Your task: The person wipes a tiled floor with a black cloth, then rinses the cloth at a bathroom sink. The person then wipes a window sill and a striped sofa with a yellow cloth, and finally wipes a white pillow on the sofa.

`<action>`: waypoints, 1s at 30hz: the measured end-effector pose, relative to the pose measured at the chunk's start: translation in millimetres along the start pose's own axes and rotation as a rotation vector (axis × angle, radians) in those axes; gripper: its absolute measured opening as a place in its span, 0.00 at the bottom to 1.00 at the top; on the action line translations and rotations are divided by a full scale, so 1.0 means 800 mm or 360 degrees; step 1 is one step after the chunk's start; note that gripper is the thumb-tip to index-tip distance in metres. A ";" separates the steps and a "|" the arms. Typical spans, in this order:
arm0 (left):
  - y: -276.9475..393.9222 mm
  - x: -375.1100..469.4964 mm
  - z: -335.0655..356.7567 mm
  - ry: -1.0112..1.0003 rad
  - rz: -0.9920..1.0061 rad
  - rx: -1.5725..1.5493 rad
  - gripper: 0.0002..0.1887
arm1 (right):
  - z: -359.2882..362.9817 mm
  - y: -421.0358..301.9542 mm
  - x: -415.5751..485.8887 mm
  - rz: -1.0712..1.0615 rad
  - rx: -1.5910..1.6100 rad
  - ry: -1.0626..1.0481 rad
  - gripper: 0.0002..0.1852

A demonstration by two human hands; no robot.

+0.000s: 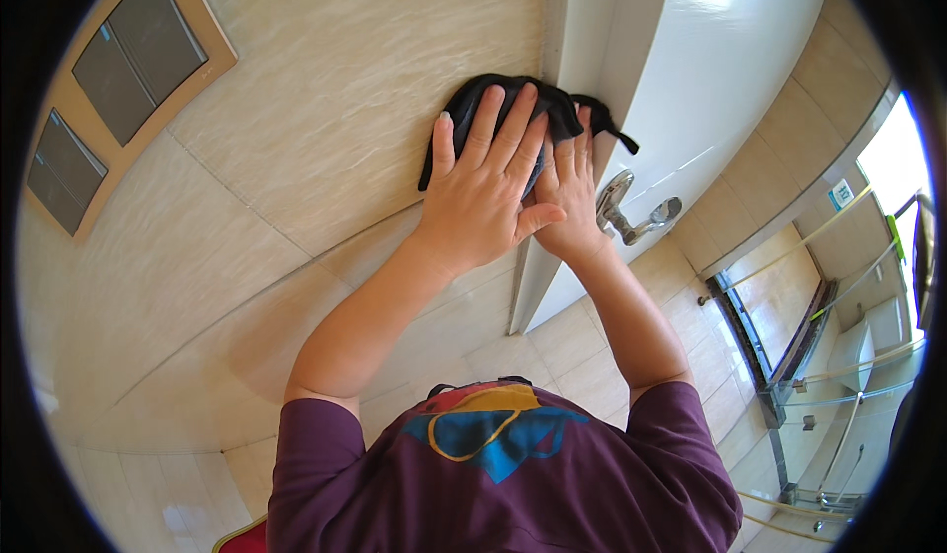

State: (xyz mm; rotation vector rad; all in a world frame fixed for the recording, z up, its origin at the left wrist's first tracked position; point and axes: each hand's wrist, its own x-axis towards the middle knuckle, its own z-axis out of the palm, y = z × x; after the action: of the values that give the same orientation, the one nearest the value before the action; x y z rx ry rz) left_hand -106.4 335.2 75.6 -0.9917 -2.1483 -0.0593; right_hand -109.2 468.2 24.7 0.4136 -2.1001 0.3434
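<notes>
A black cloth (464, 113) is bunched against the beige wall tile (355, 57), beside the white door frame (584, 27). My left hand (477, 190) presses flat on it, fingers spread and thumb pointing right. Close alongside, my right hand (566, 198) has its fingers stretched upward over the cloth's right part, by the frame. A cloth fold covers some of those fingers, and my left hand overlaps the right one. A thin dark strip hangs off the cloth's right end toward the white door (710, 72). Just right of my right wrist is a shiny metal door handle (640, 220).
Gold-framed wall switches (140, 57) with dark rockers are at upper left. The door stands ajar over a tiled floor (577, 346). On the right are a glass shower screen (836, 420) and metal rails. A red padded seat (244, 538) shows at lower left.
</notes>
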 end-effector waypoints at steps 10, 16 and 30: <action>0.022 -0.011 0.035 0.0049 -0.0048 -0.0203 0.40 | -0.032 0.011 -0.037 0.0095 0.0403 -0.0126 0.31; 0.056 -0.010 0.055 0.0218 -0.0027 -0.0614 0.42 | -0.081 0.024 -0.047 -0.0038 0.0394 0.0170 0.19; 0.099 -0.014 0.143 0.0265 0.0201 -0.1016 0.38 | -0.076 0.054 -0.111 0.0329 -0.0094 -0.0132 0.26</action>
State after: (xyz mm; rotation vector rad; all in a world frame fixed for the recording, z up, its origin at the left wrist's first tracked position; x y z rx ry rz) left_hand -118.9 421.4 -33.6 -1.4161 -1.9361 -0.7769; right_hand -36.5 545.1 -22.6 0.1787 -2.2344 0.3884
